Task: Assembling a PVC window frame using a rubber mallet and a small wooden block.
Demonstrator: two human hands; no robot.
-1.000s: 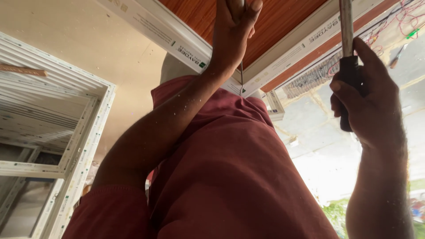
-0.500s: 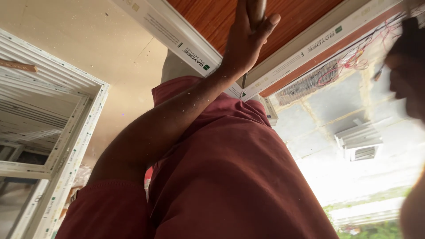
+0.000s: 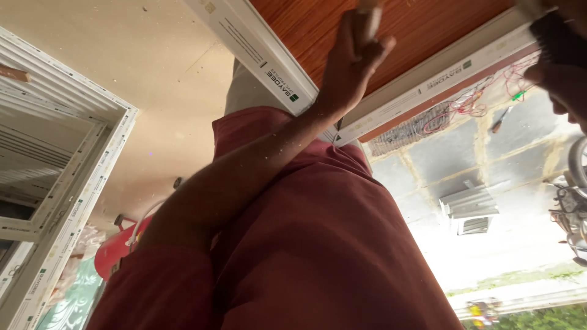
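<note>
With the left hand (image 3: 351, 67) pinching a small pale piece against the wood-grain panel (image 3: 428, 27) and the right hand (image 3: 559, 67) clenching a dark tool handle (image 3: 553, 36) beside it, a slip could drop either.

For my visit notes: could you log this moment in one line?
left hand: pinching small pale piece at white frame | right hand: gripping dark tool handle | wood panel

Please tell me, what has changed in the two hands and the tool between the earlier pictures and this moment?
The right hand with the dark-handled tool swung out to the right edge and has now come partly back at the top right corner; whether it grips the handle is unclear. The left hand stayed raised at the white frame by the reddish wood panel, fingers around a small pale object. The maroon shirt is unchanged.
</note>
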